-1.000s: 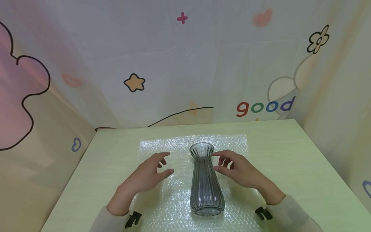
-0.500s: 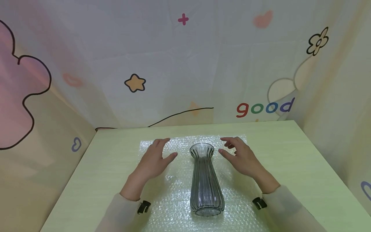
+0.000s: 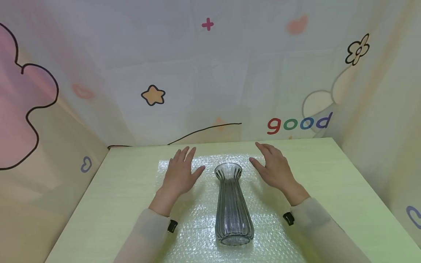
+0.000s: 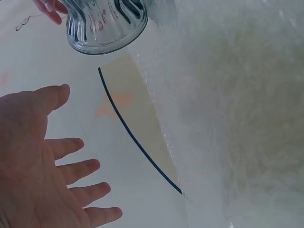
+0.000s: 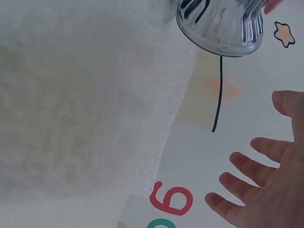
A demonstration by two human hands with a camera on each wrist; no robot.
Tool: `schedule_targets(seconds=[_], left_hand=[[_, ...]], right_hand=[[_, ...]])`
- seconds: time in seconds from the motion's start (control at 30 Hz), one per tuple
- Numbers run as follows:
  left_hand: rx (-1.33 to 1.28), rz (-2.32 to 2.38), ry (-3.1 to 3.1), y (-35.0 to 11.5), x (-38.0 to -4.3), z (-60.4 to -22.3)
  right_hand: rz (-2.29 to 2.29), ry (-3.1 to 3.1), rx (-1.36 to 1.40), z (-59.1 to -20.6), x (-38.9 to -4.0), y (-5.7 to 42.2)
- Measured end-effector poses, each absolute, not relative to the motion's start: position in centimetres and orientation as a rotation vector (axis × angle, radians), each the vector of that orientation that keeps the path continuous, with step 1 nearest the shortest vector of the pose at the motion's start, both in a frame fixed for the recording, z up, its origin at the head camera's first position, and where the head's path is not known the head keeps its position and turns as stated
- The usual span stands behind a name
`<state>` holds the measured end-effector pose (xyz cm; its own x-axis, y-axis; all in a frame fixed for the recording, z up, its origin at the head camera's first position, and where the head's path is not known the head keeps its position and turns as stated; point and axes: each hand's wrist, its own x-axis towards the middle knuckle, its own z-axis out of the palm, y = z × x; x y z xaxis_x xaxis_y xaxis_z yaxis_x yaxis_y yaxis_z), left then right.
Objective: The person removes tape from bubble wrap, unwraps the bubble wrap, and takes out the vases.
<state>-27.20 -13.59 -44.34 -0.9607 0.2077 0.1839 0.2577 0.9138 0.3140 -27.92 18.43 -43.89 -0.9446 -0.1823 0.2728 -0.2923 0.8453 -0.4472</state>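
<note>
A ribbed, grey-tinted glass vase (image 3: 234, 208) lies on its side on a sheet of bubble wrap (image 3: 197, 230), its flared mouth toward the back and its base toward the front. My left hand (image 3: 180, 175) is held to the left of the mouth, fingers spread and nothing in it. On the other side, my right hand (image 3: 275, 170) hovers to the right of the mouth, its fingers likewise extended and holding nothing. Both wrist views show the spread fingers apart from the vase's rim (image 4: 107, 47).
The bubble wrap covers the middle of a pale green table (image 3: 332, 190). Behind the table hangs a printed cloth (image 3: 210, 73) with a star and the word "good", and cloth walls flank both sides. A small black clip (image 3: 288, 218) sits at the right sleeve.
Both hands have moved away from me toward the back edge of the bubble wrap, and their fingers have straightened. The right hand has drawn away from the vase's neck. The vase stays put.
</note>
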Motion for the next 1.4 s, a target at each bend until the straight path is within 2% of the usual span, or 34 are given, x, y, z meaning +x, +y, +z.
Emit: schedule_targets(seconds=[0.37, 0.83, 1.4], left_hand=[[-0.29, -0.474, -3.014, -12.0, -29.2, -43.9], [-0.129, -0.522, -3.063, -10.8, -32.3, -43.9], [-0.009, -0.473, -3.124, -10.6, -33.2, -45.0]], right_hand=[[0.585, -2.946, 0.277, -43.8, -30.0, 18.0], [0.64, -3.034, 0.128, -43.5, -32.0, 17.7], [0.579, -3.092, 0.075, -44.4, -33.2, 17.6]])
